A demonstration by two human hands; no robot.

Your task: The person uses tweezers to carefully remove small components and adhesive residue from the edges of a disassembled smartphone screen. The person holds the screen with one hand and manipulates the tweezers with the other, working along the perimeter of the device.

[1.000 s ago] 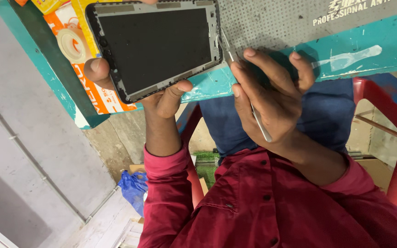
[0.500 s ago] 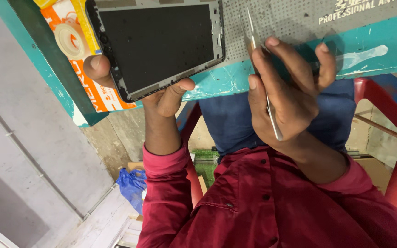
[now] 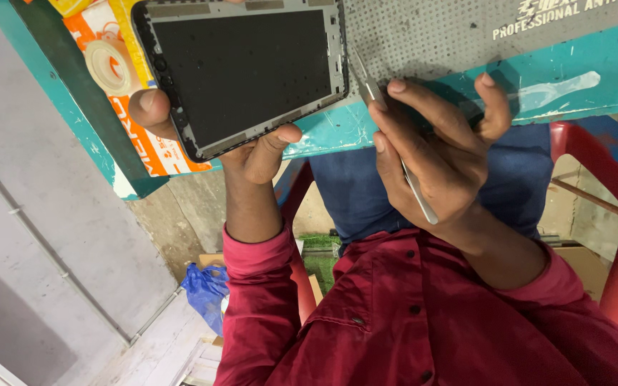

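Tweezers (image 3: 395, 143) shifted nearer tablet (image 3: 244, 71); teal table (image 3: 559, 64).

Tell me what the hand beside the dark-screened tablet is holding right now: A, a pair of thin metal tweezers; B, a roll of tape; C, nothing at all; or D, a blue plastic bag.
A. The right hand pinches thin metal tweezers whose tip lies close to the right edge of the tablet, while the left hand grips the tablet by its lower edge; the tape roll lies on the table to the tablet's left.
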